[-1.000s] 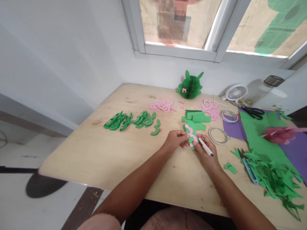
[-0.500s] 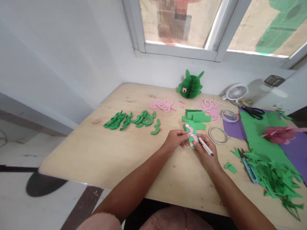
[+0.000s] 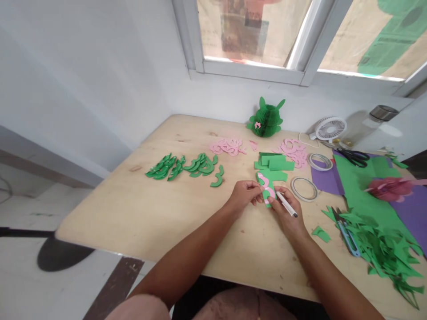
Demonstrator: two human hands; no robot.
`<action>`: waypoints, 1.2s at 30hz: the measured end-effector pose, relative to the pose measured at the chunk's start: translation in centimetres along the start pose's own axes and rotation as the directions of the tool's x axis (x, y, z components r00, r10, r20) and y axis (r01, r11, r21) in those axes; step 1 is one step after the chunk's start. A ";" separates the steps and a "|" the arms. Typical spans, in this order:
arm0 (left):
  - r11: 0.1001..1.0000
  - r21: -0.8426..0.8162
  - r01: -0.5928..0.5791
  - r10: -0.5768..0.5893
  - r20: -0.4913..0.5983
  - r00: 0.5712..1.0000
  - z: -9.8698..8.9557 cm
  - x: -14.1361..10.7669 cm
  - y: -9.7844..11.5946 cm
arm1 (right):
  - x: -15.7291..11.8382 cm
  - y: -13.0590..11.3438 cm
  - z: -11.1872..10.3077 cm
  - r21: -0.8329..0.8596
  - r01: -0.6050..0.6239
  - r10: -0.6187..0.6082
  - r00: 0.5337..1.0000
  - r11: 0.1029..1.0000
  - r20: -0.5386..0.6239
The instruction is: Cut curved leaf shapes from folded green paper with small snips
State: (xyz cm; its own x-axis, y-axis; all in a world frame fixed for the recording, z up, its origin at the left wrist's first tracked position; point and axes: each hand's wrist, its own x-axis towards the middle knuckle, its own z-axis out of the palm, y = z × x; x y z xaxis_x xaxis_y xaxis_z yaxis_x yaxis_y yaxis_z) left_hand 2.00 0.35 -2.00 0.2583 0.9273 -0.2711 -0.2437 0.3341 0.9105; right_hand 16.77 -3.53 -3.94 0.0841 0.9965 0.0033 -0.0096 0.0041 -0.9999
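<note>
A green paper strip (image 3: 270, 181) with a pink curved cutout (image 3: 268, 193) lying on it is held between my two hands above the wooden table. My left hand (image 3: 246, 196) pinches the left edge of the strip and cutout. My right hand (image 3: 289, 214) presses its thumb on the lower end of the cutout, and a white pen (image 3: 286, 203) with a dark tip rests between its fingers. Just beyond my hands lies a stack of green paper strips (image 3: 276, 162). Curved green cutouts (image 3: 202, 164) lie to the left, and pink cutouts (image 3: 228, 146) lie farther back.
A green paper figure (image 3: 267, 120) stands by the wall. Tape rolls (image 3: 304, 189), a white fan (image 3: 330, 129), a clear bottle (image 3: 370, 126), black scissors (image 3: 353, 156), blue-handled snips (image 3: 348, 238) and green scraps (image 3: 383, 249) are on the right. The table's left edge (image 3: 113, 171) slants.
The view has shifted very slightly. Both hands keep their hold on the green strip and pink cutout.
</note>
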 end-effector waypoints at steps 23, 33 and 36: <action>0.993 -0.105 0.051 -0.052 0.000 0.999 -0.2 0.0 0.1 | -0.3 0.2 0.1 -0.125 0.097 -0.098 0.995 0.987 -0.001; 0.992 -0.123 0.030 -0.029 0.011 1.000 -0.4 -0.1 0.7 | -0.3 -0.2 0.3 -0.156 0.100 -0.097 0.995 0.983 0.025; 0.992 -0.123 0.027 -0.027 0.006 1.000 -0.5 -0.1 0.9 | -0.3 -0.1 0.3 -0.193 0.123 -0.121 0.992 0.974 0.021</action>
State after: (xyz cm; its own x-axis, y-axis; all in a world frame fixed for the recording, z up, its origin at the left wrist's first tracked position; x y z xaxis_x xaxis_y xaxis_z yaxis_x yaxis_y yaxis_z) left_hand 1.29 0.58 -1.31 0.2703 0.9170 -0.2934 -0.3500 0.3775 0.8573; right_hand 16.48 -3.79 -3.82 0.0635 0.9902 0.1244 0.1931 0.1101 -0.9750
